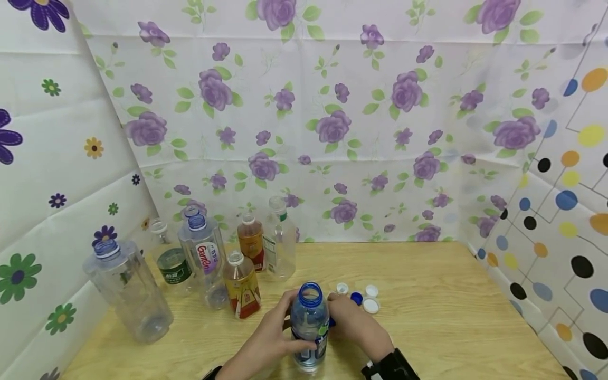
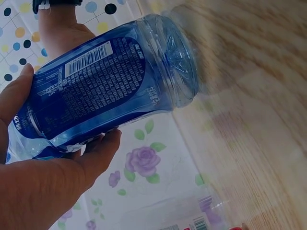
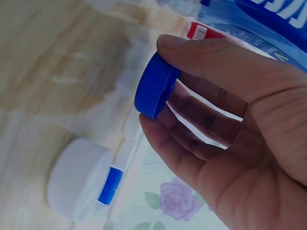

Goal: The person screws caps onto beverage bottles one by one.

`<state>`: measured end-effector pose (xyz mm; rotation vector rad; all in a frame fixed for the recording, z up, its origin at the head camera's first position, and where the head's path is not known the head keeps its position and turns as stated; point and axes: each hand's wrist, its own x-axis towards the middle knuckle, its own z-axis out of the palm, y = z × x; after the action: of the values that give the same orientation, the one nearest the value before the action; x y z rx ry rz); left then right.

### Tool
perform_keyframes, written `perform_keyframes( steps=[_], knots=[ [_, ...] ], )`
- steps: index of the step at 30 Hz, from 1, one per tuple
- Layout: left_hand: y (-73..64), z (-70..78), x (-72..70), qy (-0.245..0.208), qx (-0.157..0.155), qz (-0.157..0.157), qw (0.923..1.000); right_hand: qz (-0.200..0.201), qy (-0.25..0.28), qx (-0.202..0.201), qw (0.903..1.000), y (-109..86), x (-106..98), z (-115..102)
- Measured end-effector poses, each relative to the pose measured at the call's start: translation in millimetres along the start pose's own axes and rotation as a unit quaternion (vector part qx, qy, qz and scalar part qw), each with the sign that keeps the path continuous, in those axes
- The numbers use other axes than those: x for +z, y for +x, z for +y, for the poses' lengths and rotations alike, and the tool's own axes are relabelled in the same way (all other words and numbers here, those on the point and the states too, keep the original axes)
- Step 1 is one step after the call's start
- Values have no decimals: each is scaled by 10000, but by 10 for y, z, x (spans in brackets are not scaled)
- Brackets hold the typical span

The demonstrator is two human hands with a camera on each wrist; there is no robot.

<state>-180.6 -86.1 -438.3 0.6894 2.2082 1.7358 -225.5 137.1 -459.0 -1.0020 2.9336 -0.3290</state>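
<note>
- The blue bottle (image 1: 309,315) appears to stand upright near the front of the worktop (image 1: 427,316), its mouth uncapped.
- The left hand's (image 1: 268,338) grip is curled round its side; squeezed hard, the thin-looking plastic could buckle, and a loose hold could let it tip.
- The right hand (image 1: 353,317), just beside the bottle, pinches a blue cap (image 3: 156,86) by its edge. So slight a hold might let the cap slip and roll.
- Close past the right hand lie three white caps (image 1: 371,305) and a second blue cap (image 1: 357,298); a sweep of that hand could scatter them.
- Left of the bottle stand open bottles, nearest a small yellow-labelled bottle (image 1: 243,290), with a large clear bottle (image 1: 135,298) farthest left. They look light, so a stray left elbow could topple one.
</note>
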Motion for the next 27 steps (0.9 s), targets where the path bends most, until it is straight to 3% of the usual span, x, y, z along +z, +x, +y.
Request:
perform_keyframes(
  steps=[7,15,27],
  knots=[
    [-3,2,-3,-14,-8,0,10000,484,-111,154,9986,-30,-78,-46],
    [-13,5,-6,-52,-121,-11,9999,1269,311,288,9910,-116,-282,-132],
    [-14,24,1,-57,-187,9,9998,2520,166,-82,9675,-274,-531,-281]
  ],
)
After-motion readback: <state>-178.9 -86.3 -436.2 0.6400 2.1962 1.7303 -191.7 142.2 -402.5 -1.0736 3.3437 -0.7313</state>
